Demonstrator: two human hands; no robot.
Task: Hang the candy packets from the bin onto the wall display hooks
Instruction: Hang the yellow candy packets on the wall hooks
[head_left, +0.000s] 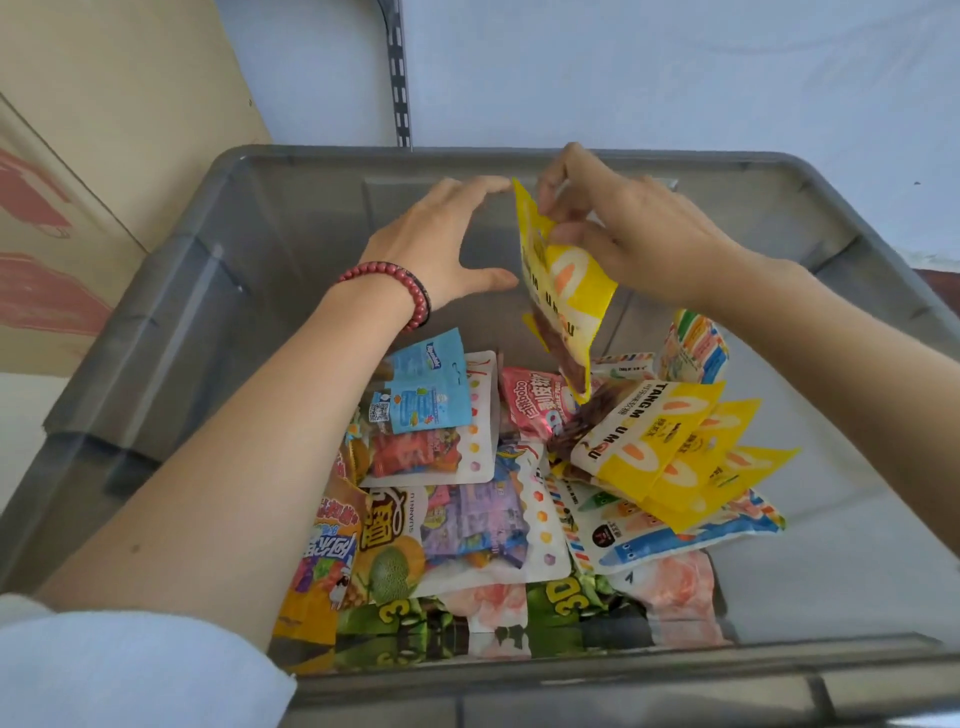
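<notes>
A grey translucent bin (171, 332) fills the view, with several colourful candy packets (467, 499) piled on its floor. My right hand (634, 234) pinches the top of a yellow and white packet (566, 301), which hangs above the pile near the bin's far wall. My left hand (441, 244), with a red bead bracelet on the wrist, is spread open just left of that packet, fingertips near its top corner and thumb near its left edge. Three more yellow packets (675, 447) of the same kind lie fanned at the right of the pile.
A slotted metal wall rail (397, 78) runs up the pale wall behind the bin. A cardboard box (78, 156) with red print stands to the left. No display hooks are in view.
</notes>
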